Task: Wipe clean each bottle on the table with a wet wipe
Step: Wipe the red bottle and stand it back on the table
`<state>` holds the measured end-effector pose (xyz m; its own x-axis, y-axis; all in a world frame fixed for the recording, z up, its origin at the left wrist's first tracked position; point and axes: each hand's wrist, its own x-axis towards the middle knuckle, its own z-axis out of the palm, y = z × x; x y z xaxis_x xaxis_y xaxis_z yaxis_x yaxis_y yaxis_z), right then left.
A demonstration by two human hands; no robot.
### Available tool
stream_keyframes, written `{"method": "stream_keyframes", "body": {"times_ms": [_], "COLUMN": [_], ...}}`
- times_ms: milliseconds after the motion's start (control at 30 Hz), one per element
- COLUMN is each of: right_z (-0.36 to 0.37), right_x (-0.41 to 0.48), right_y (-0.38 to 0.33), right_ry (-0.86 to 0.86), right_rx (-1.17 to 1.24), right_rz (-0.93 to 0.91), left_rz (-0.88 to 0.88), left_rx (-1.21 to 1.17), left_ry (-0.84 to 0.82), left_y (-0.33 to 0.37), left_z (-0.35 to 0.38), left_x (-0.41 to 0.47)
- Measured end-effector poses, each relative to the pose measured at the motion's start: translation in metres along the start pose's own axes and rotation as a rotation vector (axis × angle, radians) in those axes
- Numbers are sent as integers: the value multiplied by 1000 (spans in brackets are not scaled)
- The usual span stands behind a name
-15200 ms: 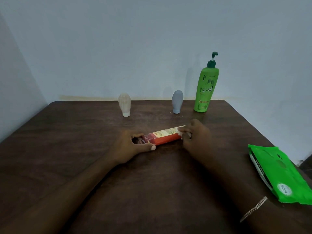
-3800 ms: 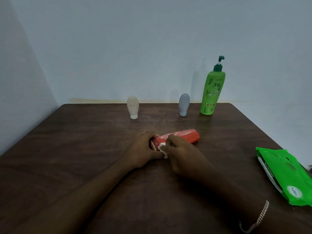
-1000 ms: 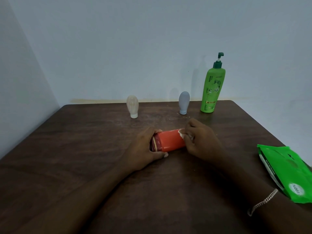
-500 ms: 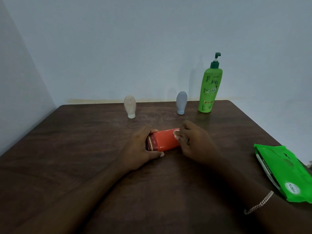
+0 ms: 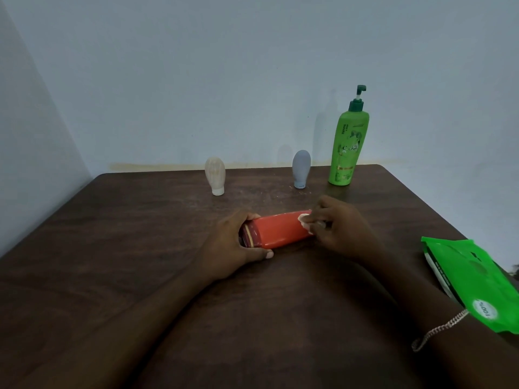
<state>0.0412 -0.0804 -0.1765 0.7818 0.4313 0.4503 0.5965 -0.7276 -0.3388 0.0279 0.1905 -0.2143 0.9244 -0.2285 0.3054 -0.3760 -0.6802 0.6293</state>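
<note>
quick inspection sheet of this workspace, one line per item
surface: dark wooden table, pale specks near the back
job's things: red bottle lying on its side, wet wipe at its right end; green pump bottle, grey bottle, cream bottle standing at the back; wipe pack at the right edge
clutter: nothing seen
hands: left hand grips the red bottle's cap end; right hand pinches the wet wipe
cables: nothing seen
surroundings: plain pale wall behind

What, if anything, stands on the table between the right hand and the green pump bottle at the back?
Nothing visible does. Only bare table lies between the right hand, which holds a wet wipe against the lying red bottle, and the upright green pump bottle. The grey bottle stands left of that path.
</note>
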Motion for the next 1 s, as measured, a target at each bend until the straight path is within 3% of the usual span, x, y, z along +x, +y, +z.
{"method": "stream_keyframes", "body": {"times_ms": [167, 367, 567, 733, 900, 1000], "right_z": [-9, -5, -5, -2, -7, -3], "right_x": [4, 2, 9, 8, 13, 13], "right_y": [25, 15, 26, 4, 16, -4], "right_ry": [132, 25, 119, 77, 129, 95], "right_rx": [-5, 39, 8, -16, -13, -19], "right_rz": [208, 113, 303, 175, 392, 257], "left_rz": [-5, -11, 33, 130, 187, 203], "left_rx": [1, 1, 23, 92, 158, 168], "left_ry": [1, -2, 0, 28, 30, 22], "left_y": [1, 1, 4, 8, 15, 19], "left_z": [0, 0, 1, 2, 3, 3], "left_x": [0, 1, 0, -5, -6, -6]}}
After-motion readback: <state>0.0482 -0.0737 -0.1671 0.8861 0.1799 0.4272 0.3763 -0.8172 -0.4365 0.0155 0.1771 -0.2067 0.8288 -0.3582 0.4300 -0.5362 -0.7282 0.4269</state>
